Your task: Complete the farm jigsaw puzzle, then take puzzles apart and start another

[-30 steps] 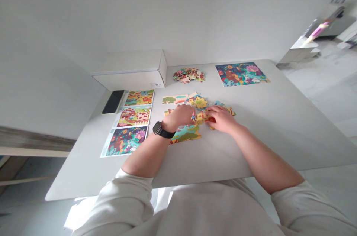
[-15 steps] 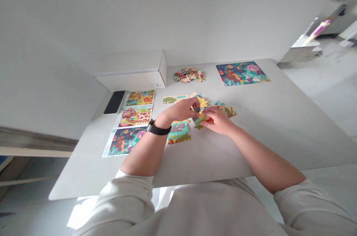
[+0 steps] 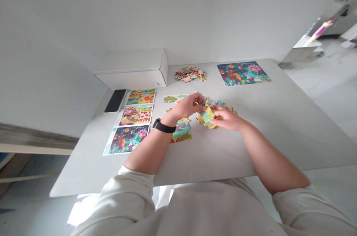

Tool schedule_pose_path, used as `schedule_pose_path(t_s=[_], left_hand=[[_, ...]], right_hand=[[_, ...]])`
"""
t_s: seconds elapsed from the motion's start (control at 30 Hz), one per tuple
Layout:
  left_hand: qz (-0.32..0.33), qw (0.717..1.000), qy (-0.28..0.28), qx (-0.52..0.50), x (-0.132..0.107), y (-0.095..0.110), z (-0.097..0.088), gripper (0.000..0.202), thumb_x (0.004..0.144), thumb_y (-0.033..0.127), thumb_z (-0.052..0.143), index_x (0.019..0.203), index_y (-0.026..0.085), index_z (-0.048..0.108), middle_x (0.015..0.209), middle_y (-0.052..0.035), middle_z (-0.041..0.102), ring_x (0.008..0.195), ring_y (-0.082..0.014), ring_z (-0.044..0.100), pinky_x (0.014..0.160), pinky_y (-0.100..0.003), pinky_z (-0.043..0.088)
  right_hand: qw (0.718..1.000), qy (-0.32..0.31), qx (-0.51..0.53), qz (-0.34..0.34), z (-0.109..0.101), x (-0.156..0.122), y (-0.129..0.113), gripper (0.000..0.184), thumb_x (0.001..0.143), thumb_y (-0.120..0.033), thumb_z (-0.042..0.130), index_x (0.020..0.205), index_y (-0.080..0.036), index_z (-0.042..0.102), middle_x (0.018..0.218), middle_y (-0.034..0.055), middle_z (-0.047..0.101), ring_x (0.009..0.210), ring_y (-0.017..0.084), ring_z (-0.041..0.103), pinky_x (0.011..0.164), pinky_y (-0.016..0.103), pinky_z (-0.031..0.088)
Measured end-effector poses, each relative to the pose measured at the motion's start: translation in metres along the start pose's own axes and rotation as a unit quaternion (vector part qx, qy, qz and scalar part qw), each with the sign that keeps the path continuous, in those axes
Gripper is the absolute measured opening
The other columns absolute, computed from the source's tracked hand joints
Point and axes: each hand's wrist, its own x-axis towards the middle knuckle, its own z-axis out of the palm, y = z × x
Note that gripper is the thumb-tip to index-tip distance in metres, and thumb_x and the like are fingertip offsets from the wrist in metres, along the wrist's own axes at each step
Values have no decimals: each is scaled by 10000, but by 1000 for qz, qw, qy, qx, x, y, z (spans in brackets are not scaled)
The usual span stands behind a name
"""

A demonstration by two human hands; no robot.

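My left hand (image 3: pixel 192 105), with a black watch on its wrist, has its fingers pinched on a puzzle piece, partly hidden, that shows dark blue and yellow. Close beside it, my right hand (image 3: pixel 228 119) is closed on a jigsaw piece at the right edge of a yellow-green cluster of puzzle pieces (image 3: pixel 206 118). Beneath and beside my left wrist lies a joined puzzle section with a grey hippo (image 3: pixel 182 132). A strip with green bushes (image 3: pixel 170 99) lies beyond my left hand. More loose pieces (image 3: pixel 220 103) show behind my right hand, partly covered.
A heap of puzzle pieces (image 3: pixel 191 75) lies near the wall, beside a white box (image 3: pixel 131 76). A finished night-scene puzzle (image 3: pixel 242 73) is at the back right. At left are a phone (image 3: pixel 115 101) and a sheet with three reference pictures (image 3: pixel 135 115).
Both hands have shifted slightly to the right. More of the yellow-green pieces shows between them, and the hippo section is covered more by my left wrist.
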Motion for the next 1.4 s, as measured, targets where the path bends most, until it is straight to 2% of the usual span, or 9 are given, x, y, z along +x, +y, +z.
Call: schedule_pose_path(t_s=[0.13, 0.3, 0.4, 0.5, 0.6, 0.73, 0.93, 1.17, 1.4], left_hand=[[18, 995, 85, 42, 1, 0, 1, 300, 870, 244, 759, 1147, 189, 657, 1052, -46, 735, 873, -144, 695, 806, -285, 570], [-19, 996, 27, 77, 3, -10, 7, 323, 927, 271, 737, 1230, 190, 659, 1094, -67, 766, 865, -170, 734, 811, -315, 595], [-19, 972, 38, 230, 2, -15, 3, 391, 933, 261, 751, 1310, 200, 671, 1250, -109, 756, 1110, -258, 742, 1000, -401, 594], [-35, 916, 141, 374, 0, -24, -22, 446, 952, 212, 703, 1396, 205, 666, 1400, -150, 695, 1319, -334, 656, 1160, -489, 517], [-58, 905, 180, 382, -3, -42, -61, 462, 954, 209, 680, 1415, 199, 666, 1420, -147, 689, 1321, -318, 651, 1184, -457, 508], [-87, 902, 182, 382, -6, -74, -94, 434, 955, 264, 685, 1386, 210, 702, 1400, -151, 702, 1332, -338, 643, 1189, -475, 504], [-93, 904, 163, 385, -7, -103, -102, 327, 934, 258, 714, 1248, 201, 783, 1338, -144, 728, 1290, -323, 669, 1182, -458, 495], [-118, 921, 136, 345, -13, -101, -113, 418, 843, 326, 853, 1232, 181, 804, 1161, -130, 732, 1031, -278, 718, 984, -375, 554], [-120, 945, 152, 262, -18, -91, -118, 229, 784, 199, 816, 1009, 189, 771, 1001, -56, 752, 869, -204, 683, 785, -303, 525]], right_hand=[[998, 58, -26, -19, 4, 1, 3, 261, 942, -427, 736, 767, -234, 724, 1330, 108, 671, 1293, 303, 652, 1177, 490, 494], [995, 80, -64, -4, 3, 4, 15, 205, 943, -404, 735, 823, -238, 748, 1321, 112, 664, 1268, 287, 662, 1142, 456, 523], [982, 119, -136, 60, -3, 2, 30, 175, 906, -377, 767, 1002, -234, 793, 1286, 137, 671, 1253, 326, 661, 1152, 497, 517], [956, 198, -200, 83, -8, 0, 40, 320, 903, -335, 749, 1201, -220, 775, 1257, 158, 679, 1238, 353, 653, 1185, 553, 481], [954, 223, -192, 45, -6, 2, 37, 313, 952, -313, 680, 1243, -228, 757, 1247, 146, 693, 1218, 329, 662, 1176, 527, 496], [965, 191, -179, -4, -1, 16, 19, 268, 973, -256, 641, 1214, -251, 758, 1260, 116, 715, 1223, 297, 673, 1151, 473, 521], [973, 87, -215, 5, -4, 88, -12, 310, 990, -202, 622, 1276, -213, 741, 1283, 105, 754, 1211, 265, 699, 1121, 404, 526], [934, -80, -341, 74, 30, 189, -44, 436, 943, -419, 784, 1325, -213, 748, 1421, 196, 682, 1292, 369, 648, 1079, 442, 528], [956, -90, -273, 64, 42, 214, -37, 522, 803, -314, 898, 1286, -229, 717, 1331, 150, 738, 1165, 314, 700, 959, 365, 546]])
